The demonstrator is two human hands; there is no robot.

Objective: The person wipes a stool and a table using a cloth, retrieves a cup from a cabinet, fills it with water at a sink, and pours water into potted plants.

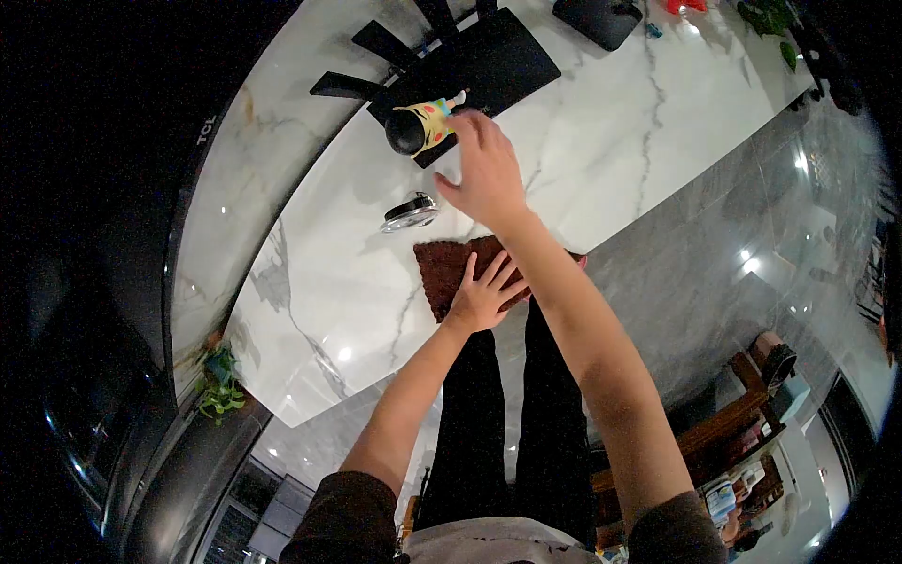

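Observation:
A dark brown cloth lies at the near edge of the white marble table. My left hand rests flat on it with the fingers spread. Farther forward, my right hand is raised beside a small figure with a black round head and a yellow body; its fingers are bent and partly apart, and whether the fingertips touch the figure is hard to tell. Between the hands and to the left stands a round, clear and silver object with a black band.
Behind the figure is a black slatted object on the marble table. A black flat item, a small blue thing and a red thing are at the far side. A plant hangs at the left.

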